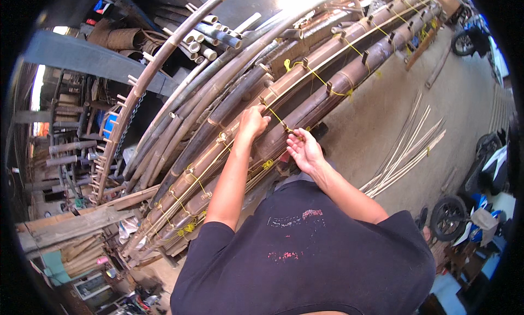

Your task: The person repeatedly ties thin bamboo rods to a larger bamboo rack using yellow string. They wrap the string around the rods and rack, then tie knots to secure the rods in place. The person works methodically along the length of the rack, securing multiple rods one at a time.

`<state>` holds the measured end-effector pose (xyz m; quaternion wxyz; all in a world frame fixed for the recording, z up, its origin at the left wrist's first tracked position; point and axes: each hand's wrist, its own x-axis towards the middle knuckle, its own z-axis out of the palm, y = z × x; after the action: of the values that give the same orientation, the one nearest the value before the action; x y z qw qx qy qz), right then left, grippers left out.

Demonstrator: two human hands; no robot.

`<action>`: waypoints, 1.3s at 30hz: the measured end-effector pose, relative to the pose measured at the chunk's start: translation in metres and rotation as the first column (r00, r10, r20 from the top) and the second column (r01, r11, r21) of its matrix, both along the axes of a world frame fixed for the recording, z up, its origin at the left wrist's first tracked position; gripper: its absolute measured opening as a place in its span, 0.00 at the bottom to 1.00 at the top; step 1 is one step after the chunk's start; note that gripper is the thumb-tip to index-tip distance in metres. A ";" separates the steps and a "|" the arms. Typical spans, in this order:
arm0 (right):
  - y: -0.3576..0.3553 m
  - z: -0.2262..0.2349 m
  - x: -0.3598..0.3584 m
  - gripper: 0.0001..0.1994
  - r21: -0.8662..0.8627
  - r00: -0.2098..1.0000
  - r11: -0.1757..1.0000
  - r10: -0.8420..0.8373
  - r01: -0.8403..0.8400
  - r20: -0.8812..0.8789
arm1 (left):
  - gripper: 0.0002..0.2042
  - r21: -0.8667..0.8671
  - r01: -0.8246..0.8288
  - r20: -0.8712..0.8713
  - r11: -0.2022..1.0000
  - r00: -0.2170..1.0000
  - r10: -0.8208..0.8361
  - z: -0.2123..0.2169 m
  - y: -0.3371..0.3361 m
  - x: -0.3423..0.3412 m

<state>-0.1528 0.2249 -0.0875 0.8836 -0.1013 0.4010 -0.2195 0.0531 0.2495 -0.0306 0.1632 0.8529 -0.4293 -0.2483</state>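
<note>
Two long brown bamboo poles, a far one (pixel 319 54) and a near one (pixel 308 110), run side by side from lower left to upper right. Short wooden pegs (pixel 329 87) stand along both, and yellow cord (pixel 277 117) is strung across between them. My left hand (pixel 254 122) is closed at a peg on the far pole; what its fingertips grip is hidden. Palm up beside a peg on the near pole, my right hand (pixel 305 151) has its fingers curled, seemingly pinching the cord.
Bundled yellow cord (pixel 267 164) hangs along the near pole. Behind stand a curved, pegged bamboo pole (pixel 143 81) and stacked bamboo (pixel 204 39). Thin bamboo strips (pixel 406 151) lie on the floor to the right, with parked motorcycles (pixel 450 218) beyond.
</note>
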 end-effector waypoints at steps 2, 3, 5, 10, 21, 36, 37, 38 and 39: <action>-0.008 0.003 -0.004 0.11 -0.464 0.981 0.884 -0.037 -0.058 -0.191 | 0.22 -0.021 0.016 0.023 1.000 1.000 -0.015 0.007 -0.003 -0.003; -0.014 0.007 -0.005 0.10 -0.758 0.933 0.617 -0.103 -0.211 -0.344 | 0.21 0.001 0.025 0.043 1.000 0.999 -0.025 0.008 -0.006 -0.002; -0.025 0.025 -0.006 0.13 -0.868 0.853 -0.181 -0.359 -0.463 -0.380 | 0.21 0.078 0.058 0.073 0.995 0.995 -0.064 0.003 -0.007 0.001; -0.040 0.021 0.000 0.08 -0.693 0.744 -0.271 -0.214 -0.668 -0.633 | 0.19 0.212 0.080 0.087 0.974 0.991 -0.100 0.001 -0.021 0.004; -0.081 0.086 0.103 0.17 -0.620 0.973 0.781 0.074 0.081 0.219 | 0.11 0.003 -0.008 0.112 1.000 0.994 0.008 -0.048 -0.017 0.007; -0.063 0.061 0.010 0.26 -0.696 0.426 -0.422 0.572 -0.581 -0.701 | 0.13 0.041 -0.070 0.106 0.997 0.992 0.065 -0.027 -0.012 -0.001; -0.057 0.054 0.010 0.26 -0.745 0.489 -0.297 0.601 -0.597 -0.632 | 0.14 0.071 -0.039 0.091 0.997 0.995 0.032 -0.024 -0.012 0.001; -0.054 0.047 0.011 0.25 -0.781 0.553 -0.168 0.618 -0.602 -0.559 | 0.14 0.069 -0.051 0.073 0.996 0.996 0.046 -0.022 -0.018 0.000; -0.054 0.053 0.015 0.26 -0.694 0.440 -0.334 0.581 -0.638 -0.685 | 0.15 0.083 -0.066 0.055 0.994 0.997 0.061 -0.021 -0.016 0.000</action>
<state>-0.1382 0.1706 -0.0347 0.5532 -0.8255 0.0612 0.0934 0.0535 0.2335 -0.0519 0.1235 0.8784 -0.3952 -0.2386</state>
